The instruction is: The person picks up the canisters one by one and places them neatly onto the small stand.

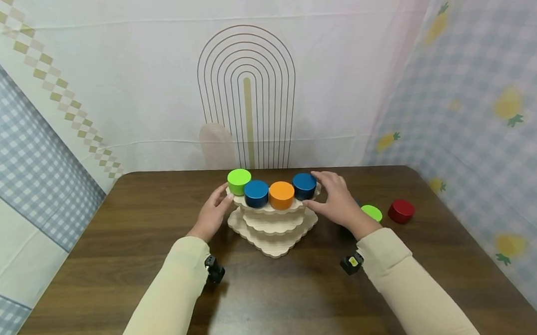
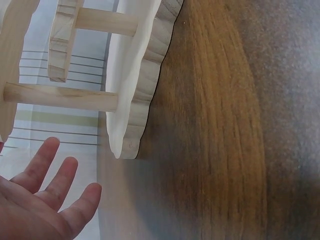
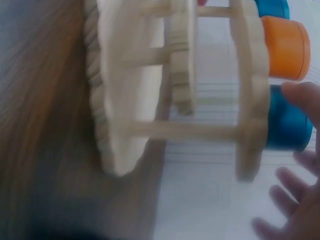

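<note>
A tiered wooden stand [image 1: 274, 244] with scalloped edges stands on the table. On its top tier sit a green round tin [image 1: 239, 181], a blue round tin [image 1: 256, 194], an orange round tin [image 1: 281, 195] and, at the right end, a second blue tin [image 1: 304, 186]. My left hand [image 1: 210, 213] pinches the stand's top tier at its left end between thumb and index finger, beside the green tin; the other fingers are spread loosely in the left wrist view. With thumb and index finger, my right hand [image 1: 337, 199] grips the right-end blue tin [image 3: 287, 122].
To the right, another green tin [image 1: 371, 213] lies partly behind my right wrist, with a sliver of blue beside it. A red tin [image 1: 401, 211] stands farther right on the brown wooden table [image 1: 274, 297]. Patterned cloth [image 1: 157, 92] hangs behind the table.
</note>
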A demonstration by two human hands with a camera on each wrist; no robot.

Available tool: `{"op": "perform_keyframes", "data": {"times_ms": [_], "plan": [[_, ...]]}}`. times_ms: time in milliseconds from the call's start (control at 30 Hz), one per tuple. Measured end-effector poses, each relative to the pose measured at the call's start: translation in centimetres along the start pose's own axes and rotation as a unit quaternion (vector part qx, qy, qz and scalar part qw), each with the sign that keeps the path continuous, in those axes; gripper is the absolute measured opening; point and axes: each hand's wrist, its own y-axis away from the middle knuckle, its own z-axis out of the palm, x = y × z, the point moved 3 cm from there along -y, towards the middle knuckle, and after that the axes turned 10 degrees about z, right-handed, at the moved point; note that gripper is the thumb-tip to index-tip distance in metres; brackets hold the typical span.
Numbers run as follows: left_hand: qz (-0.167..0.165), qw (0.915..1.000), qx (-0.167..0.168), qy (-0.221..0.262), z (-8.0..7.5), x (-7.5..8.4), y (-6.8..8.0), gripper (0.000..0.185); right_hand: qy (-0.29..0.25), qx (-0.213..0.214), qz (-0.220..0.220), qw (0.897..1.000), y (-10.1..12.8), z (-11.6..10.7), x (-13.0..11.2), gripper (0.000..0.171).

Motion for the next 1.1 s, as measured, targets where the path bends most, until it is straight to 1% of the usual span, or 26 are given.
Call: {"op": "perform_keyframes", "data": {"times_ms": [67,167,367,733,900,1100], "plan": [[-0.001,1.0,-0.002,0.001,0.0,0.0,0.0,0.057,0.004,0.011,-0.01,1.0,0.4,-0.1,0.5,0.079],[-0.001,1.0,-0.004,0.002,0.0,0.0,0.1,0.058,0.008,0.022,-0.014,1.0,0.8,-0.3,1.5,0.08],[0.002,1.0,-0.004,0.001,0.0,0.0,0.0,0.057,0.027,0.034,-0.001,0.999,1.4,-0.5,3.6,0.079],[0.004,1.0,0.0,0.0,0.0,0.0,-0.1,0.056,0.046,0.029,0.026,0.998,2.5,-1.5,6.7,0.081],[-0.001,1.0,0.0,0.001,0.0,-0.2,-0.2,0.056,0.054,0.03,0.038,0.997,3.0,-2.2,7.9,0.081],[0.001,1.0,0.0,-0.002,0.0,-0.2,-0.2,0.056,0.049,0.023,0.043,0.998,3.4,-2.6,9.6,0.082]]}}
